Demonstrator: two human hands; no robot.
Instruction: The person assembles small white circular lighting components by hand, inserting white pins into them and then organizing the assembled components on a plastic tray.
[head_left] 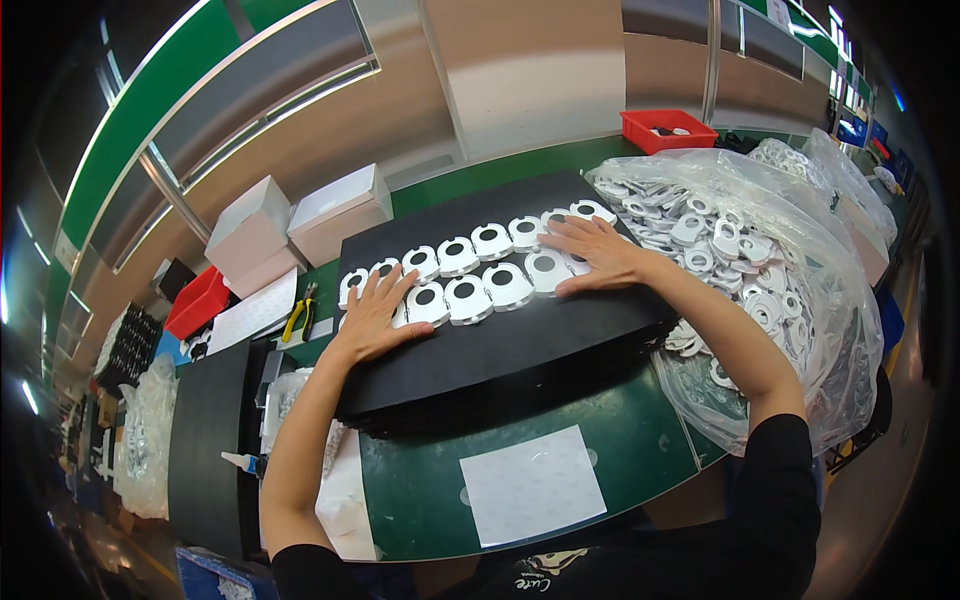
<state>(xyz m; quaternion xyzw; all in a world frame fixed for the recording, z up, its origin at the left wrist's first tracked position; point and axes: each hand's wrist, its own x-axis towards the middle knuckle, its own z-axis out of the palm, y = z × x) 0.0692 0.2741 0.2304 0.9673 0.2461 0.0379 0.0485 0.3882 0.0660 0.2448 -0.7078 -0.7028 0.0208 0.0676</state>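
A stack of black sheets lies across the green table. On its top sheet sit two rows of white flat plastic parts with dark round holes. My left hand lies flat, fingers spread, on the left end of the rows. My right hand lies flat on the right end of the rows, fingers spread over a part. Neither hand grips anything.
A large clear plastic bag full of the same white parts sits at the right. White boxes, red bins, yellow-handled pliers and a white sheet lie around. More black sheets are at the left.
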